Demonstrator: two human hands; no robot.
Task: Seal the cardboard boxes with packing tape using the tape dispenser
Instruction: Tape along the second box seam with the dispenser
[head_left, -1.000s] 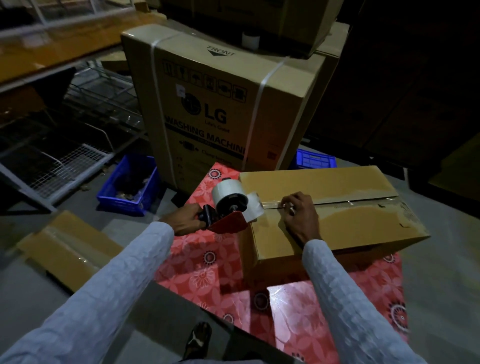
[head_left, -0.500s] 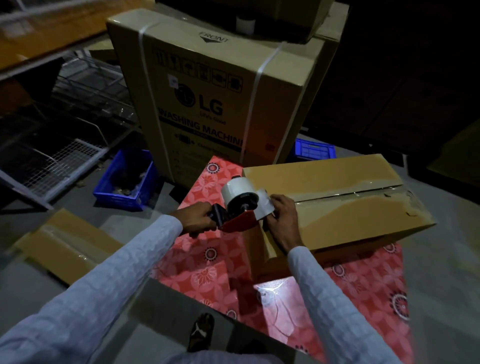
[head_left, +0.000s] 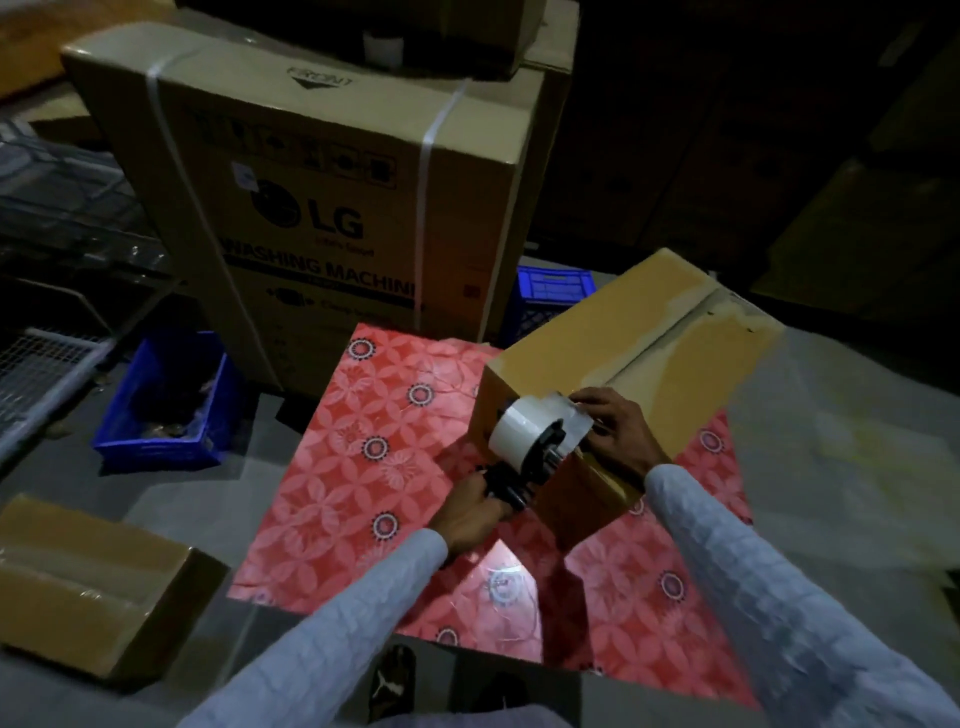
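The washer carton (head_left: 332, 208) stands behind the red mat (head_left: 363, 467), the landmark here. On the mat's right part sits the box (head_left: 623, 353), turned askew, its top seam already taped. At the box's near end, above the mat, is the dispenser (head_left: 535, 436): the left hand (head_left: 467, 514) is wrapped round its handle, and the right hand (head_left: 618, 431) has bent fingers on the tape against the box edge (whether pinching or only pressing, I cannot tell). Risks, as I judge them: the tape may tear crooked or peel off the end face if it is not pressed flat; a hard tug could slide the box across the glossy mat; fingers sit close to the cutter.
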